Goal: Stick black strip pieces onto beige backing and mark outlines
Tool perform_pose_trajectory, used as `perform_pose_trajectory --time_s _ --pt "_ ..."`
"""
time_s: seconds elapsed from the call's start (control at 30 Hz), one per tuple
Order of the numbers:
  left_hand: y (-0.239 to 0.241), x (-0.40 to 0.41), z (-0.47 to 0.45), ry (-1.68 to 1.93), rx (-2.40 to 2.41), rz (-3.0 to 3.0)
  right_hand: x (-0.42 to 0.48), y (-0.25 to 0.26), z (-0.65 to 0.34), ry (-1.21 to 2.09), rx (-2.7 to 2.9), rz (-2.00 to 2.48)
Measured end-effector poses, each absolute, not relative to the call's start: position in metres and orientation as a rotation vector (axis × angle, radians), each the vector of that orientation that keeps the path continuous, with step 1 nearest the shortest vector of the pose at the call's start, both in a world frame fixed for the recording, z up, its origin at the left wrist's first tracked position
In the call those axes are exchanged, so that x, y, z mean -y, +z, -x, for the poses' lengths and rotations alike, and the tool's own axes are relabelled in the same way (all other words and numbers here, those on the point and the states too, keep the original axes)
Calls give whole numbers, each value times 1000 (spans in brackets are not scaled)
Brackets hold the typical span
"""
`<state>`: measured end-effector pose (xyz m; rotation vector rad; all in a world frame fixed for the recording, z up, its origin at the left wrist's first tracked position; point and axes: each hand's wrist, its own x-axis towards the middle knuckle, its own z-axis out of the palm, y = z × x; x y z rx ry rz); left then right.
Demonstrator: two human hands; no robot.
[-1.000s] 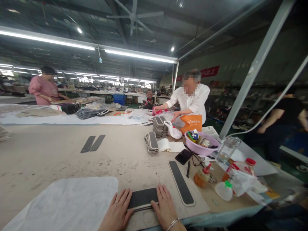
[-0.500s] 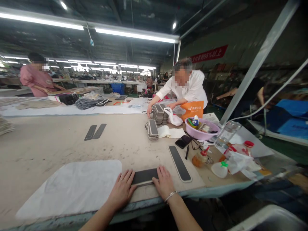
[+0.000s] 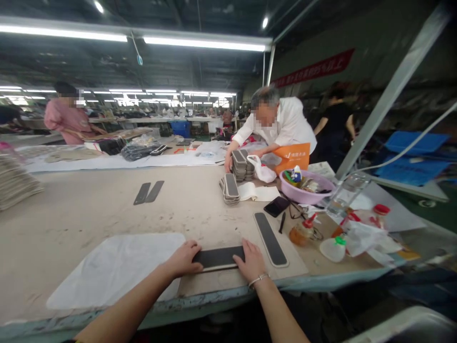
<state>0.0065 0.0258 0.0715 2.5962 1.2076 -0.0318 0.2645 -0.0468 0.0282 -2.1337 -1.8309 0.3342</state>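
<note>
A dark grey rectangular panel with a pale edge (image 3: 219, 257) lies crosswise near the front edge of the table. My left hand (image 3: 186, 258) grips its left end, fingers bent at the far corner and thumb at the near one. At the right end my right hand (image 3: 253, 259) holds it, thumb over the top and fingers along the far corner. Just right of that hand lies a similar long dark panel with a pale rim (image 3: 271, 239). A white sheet (image 3: 117, 269) is spread on the left, partly under my left forearm.
Two dark strips (image 3: 149, 192) lie farther back. A co-worker in white (image 3: 285, 119) leans over stacked panels (image 3: 240, 165) across the table. To the right are a phone (image 3: 276, 206), a purple basin (image 3: 306, 193), a glue bottle (image 3: 300, 234) and a glass jar (image 3: 348, 194).
My left hand has shifted from lying flat over the panel's left end to gripping its corners. The right hand stays on the other end. The camera view has turned slightly.
</note>
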Motion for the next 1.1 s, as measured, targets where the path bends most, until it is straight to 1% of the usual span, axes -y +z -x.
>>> perform_pose_trajectory --time_s 0.23,0.4,0.53,0.6,0.67,0.8,0.97,1.1 --pt "80 -49 -25 -268 -1335 -2526 46 27 -269 381 1823 2102" --pt "77 -49 -29 -356 -1361 -2513 51 30 -269 426 1803 2059" --pt "85 -45 -32 -463 -1326 -2488 51 30 -270 502 1713 1987" --pt "92 -41 -32 -437 -1289 -2513 51 31 -272 557 1633 1906" --pt "98 -36 -31 -327 -1269 -2578 52 34 -275 598 1568 1784" --pt "98 -26 -26 -143 -1317 -2657 53 39 -281 595 1569 1579" --pt "89 -15 -33 -164 -1249 -2590 53 36 -282 592 1601 1564" --pt "93 -14 -50 -200 -1207 -2615 52 31 -280 595 1572 1559"
